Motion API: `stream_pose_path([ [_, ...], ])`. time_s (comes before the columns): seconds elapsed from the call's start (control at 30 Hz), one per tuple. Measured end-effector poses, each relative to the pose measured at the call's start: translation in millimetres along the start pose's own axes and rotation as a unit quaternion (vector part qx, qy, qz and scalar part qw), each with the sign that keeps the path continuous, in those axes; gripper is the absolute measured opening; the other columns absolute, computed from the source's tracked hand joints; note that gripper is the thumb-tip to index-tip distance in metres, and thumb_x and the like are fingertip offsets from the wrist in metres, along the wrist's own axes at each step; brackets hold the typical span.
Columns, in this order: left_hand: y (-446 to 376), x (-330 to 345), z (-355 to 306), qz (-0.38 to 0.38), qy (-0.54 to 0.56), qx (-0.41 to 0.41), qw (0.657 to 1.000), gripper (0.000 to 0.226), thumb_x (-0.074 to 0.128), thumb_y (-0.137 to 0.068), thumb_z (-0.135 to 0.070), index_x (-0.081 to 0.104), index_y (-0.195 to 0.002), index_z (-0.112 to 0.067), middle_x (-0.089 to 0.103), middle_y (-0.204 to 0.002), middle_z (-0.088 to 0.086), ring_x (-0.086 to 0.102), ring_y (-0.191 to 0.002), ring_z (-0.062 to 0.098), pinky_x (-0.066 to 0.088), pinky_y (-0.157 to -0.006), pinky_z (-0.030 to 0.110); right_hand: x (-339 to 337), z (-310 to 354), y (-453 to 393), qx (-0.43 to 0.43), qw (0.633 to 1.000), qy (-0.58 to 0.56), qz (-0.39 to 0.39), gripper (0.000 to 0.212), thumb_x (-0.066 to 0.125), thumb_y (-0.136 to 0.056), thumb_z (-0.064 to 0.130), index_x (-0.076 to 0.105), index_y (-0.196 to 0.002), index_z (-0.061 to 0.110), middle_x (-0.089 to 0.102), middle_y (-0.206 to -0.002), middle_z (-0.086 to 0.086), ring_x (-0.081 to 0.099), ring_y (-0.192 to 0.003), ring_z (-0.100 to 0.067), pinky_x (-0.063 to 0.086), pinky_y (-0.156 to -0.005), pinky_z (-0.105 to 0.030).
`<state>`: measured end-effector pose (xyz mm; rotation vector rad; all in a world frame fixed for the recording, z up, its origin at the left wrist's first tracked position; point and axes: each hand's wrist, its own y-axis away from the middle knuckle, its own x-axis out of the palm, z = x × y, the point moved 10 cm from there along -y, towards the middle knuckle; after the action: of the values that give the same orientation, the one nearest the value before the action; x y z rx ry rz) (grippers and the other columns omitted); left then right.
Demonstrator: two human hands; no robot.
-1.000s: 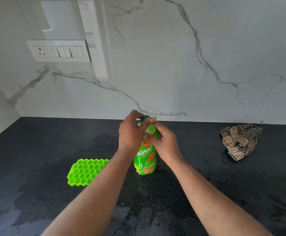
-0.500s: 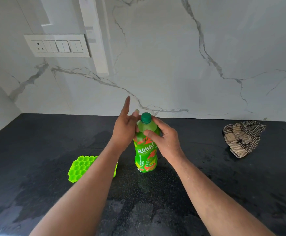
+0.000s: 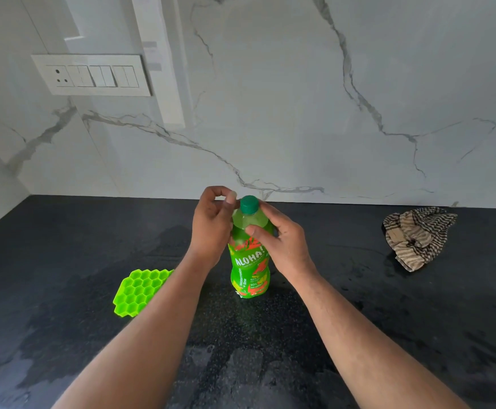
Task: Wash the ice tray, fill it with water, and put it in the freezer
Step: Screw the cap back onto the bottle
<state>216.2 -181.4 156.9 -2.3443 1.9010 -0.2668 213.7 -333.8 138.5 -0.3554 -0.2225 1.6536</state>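
A lime-green honeycomb ice tray (image 3: 140,290) lies flat on the wet black counter (image 3: 48,246), its right end hidden behind my left forearm. A green soft-drink bottle (image 3: 249,270) stands upright right of the tray, with its dark green cap (image 3: 249,204) on. My right hand (image 3: 285,246) grips the bottle's shoulder just below the cap. My left hand (image 3: 211,228) is against the bottle's left side. Its fingers and thumb are curled together beside the cap, not on it.
A crumpled striped cloth (image 3: 415,237) lies at the back right of the counter. A white switch panel (image 3: 93,75) is on the marble wall behind. Water patches spread over the counter on the left and in front.
My left hand came off the cap, spread its fingers, then curled them again beside the cap. The bottle and my right hand stayed put.
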Motion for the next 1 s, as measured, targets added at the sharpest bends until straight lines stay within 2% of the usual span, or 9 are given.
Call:
stream_pose_path([
  [0.13, 4.2, 7.8, -5.8, 0.028, 0.016, 0.001, 0.999, 0.034, 0.070, -0.085, -0.027, 0.048, -0.107, -0.013, 0.069, -0.065, -0.002, 0.055, -0.044, 0.009, 0.039, -0.038, 0.020, 0.0, -2.4, 0.6, 0.003, 1.000, 0.000, -0.001, 0.052, 0.074, -0.082, 0.011, 0.058, -0.131, 0.019, 0.061, -0.129, 0.010, 0.055, -0.120, 0.001, 0.043, -0.098, -0.015],
  [0.3, 1.4, 1.1, -1.7, 0.009, 0.012, 0.002, 1.000, 0.027, 0.068, -0.090, -0.025, 0.053, -0.108, -0.012, 0.060, -0.061, 0.004, 0.046, -0.042, 0.011, 0.037, -0.041, 0.022, 1.8, -5.5, 1.3, 0.011, 1.000, 0.005, 0.009, 0.054, 0.072, -0.084, 0.013, 0.055, -0.134, 0.021, 0.057, -0.133, 0.013, 0.051, -0.125, 0.001, 0.042, -0.105, -0.024],
  [0.37, 2.7, 8.5, -2.6, 0.043, 0.016, -0.006, 0.999, 0.043, 0.077, -0.077, -0.026, 0.056, -0.110, -0.010, 0.072, -0.081, 0.010, 0.061, -0.055, 0.015, 0.048, -0.046, 0.026, 4.8, -7.6, 3.0, 0.014, 1.000, -0.001, 0.018, 0.052, 0.070, -0.086, 0.013, 0.054, -0.136, 0.020, 0.054, -0.136, 0.015, 0.048, -0.128, -0.001, 0.041, -0.108, -0.032],
  [0.43, 3.3, 11.4, -3.9, 0.061, -0.005, -0.001, 0.998, 0.045, 0.081, -0.070, -0.028, 0.063, -0.106, -0.007, 0.074, -0.093, 0.014, 0.069, -0.074, 0.021, 0.056, -0.062, 0.034, 7.5, -11.2, 4.8, 0.019, 1.000, -0.001, 0.022, 0.054, 0.068, -0.088, 0.013, 0.051, -0.139, 0.018, 0.051, -0.142, 0.010, 0.044, -0.133, -0.004, 0.038, -0.112, -0.040],
  [0.67, 1.2, 15.8, -13.0, 0.098, -0.089, 0.054, 0.990, 0.015, 0.064, -0.094, -0.016, 0.071, -0.107, -0.013, 0.075, -0.099, 0.004, 0.070, -0.093, 0.013, 0.056, -0.085, 0.032, 19.3, -13.1, 0.9, 0.007, 0.992, 0.125, 0.031, 0.102, 0.091, -0.054, 0.027, 0.039, -0.142, 0.032, 0.043, -0.141, 0.011, 0.040, -0.131, -0.002, 0.041, -0.107, -0.034],
  [0.73, -1.5, 19.4, -17.5, 0.127, -0.128, 0.065, 0.981, 0.016, 0.058, -0.098, -0.017, 0.070, -0.109, -0.015, 0.074, -0.096, -0.001, 0.068, -0.091, 0.011, 0.056, -0.082, 0.031, 21.8, -11.9, -2.8, -0.001, 0.988, 0.150, 0.027, 0.101, 0.090, -0.054, 0.025, 0.039, -0.141, 0.031, 0.045, -0.136, 0.009, 0.040, -0.127, -0.002, 0.042, -0.103, -0.030],
  [0.87, -12.0, 15.7, -10.6, 0.153, -0.124, 0.019, 0.980, 0.025, 0.051, -0.101, -0.013, 0.063, -0.122, -0.008, 0.060, -0.063, -0.012, 0.050, -0.051, -0.001, 0.043, -0.049, 0.016, 21.6, -10.4, -10.8, -0.035, 0.985, 0.166, 0.038, 0.091, 0.088, -0.062, 0.022, 0.042, -0.140, 0.021, 0.048, -0.132, 0.003, 0.044, -0.124, -0.007, 0.041, -0.104, -0.027],
  [0.9, -14.0, 12.5, -9.2, 0.145, -0.112, 0.007, 0.983, 0.029, 0.051, -0.101, -0.014, 0.060, -0.128, -0.008, 0.060, -0.067, -0.008, 0.048, -0.051, 0.001, 0.045, -0.046, 0.018, 21.6, -10.9, -14.1, -0.041, 0.984, 0.169, 0.041, 0.089, 0.088, -0.063, 0.022, 0.043, -0.139, 0.019, 0.049, -0.131, 0.002, 0.045, -0.124, -0.008, 0.041, -0.104, -0.027],
  [1.0, -18.8, -6.9, 2.6, 0.083, -0.039, -0.047, 0.995, 0.044, 0.052, -0.101, -0.018, 0.046, -0.144, -0.015, 0.065, -0.114, -0.005, 0.056, -0.058, 0.009, 0.054, -0.048, 0.026, 22.4, -15.6, -28.1, -0.057, 0.982, 0.178, 0.036, 0.086, 0.088, -0.064, 0.022, 0.044, -0.137, 0.016, 0.049, -0.131, -0.002, 0.045, -0.124, -0.013, 0.039, -0.105, -0.030],
])
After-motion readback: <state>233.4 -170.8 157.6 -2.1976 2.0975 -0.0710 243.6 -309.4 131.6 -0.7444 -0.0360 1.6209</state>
